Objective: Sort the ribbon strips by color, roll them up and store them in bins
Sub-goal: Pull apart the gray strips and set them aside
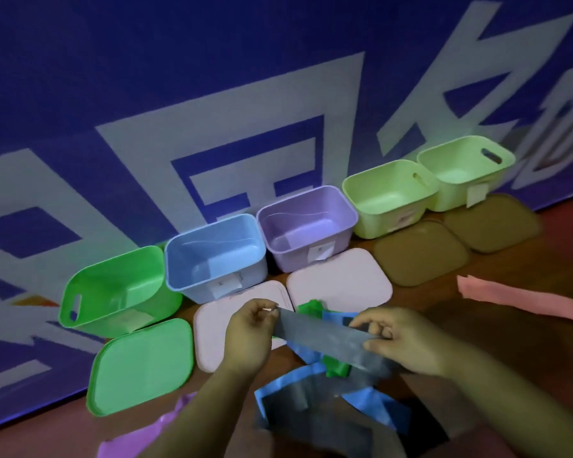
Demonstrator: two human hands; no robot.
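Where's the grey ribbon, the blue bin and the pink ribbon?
grey ribbon [321, 335]: head view, middle of the stretched part.
blue bin [212, 246]: head view, its inside back wall.
pink ribbon [523, 300]: head view, middle of the strip.

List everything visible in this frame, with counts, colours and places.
bins: five, bright green, blue, purple, two light green, rowed along the banner.
lids: five, green, two pink, two brown, flat before the bins.
grey ribbon: one, held taut, centre.
pink ribbon: one, on the table, right.
purple ribbon: one, bottom left.
blue ribbons: count unclear, beneath the grey ribbon.
green ribbon: count unclear, beneath the grey ribbon.
banner: one, blue with white shapes, behind.
left hand: pinches the grey ribbon's end.
right hand: pinches the grey ribbon too.
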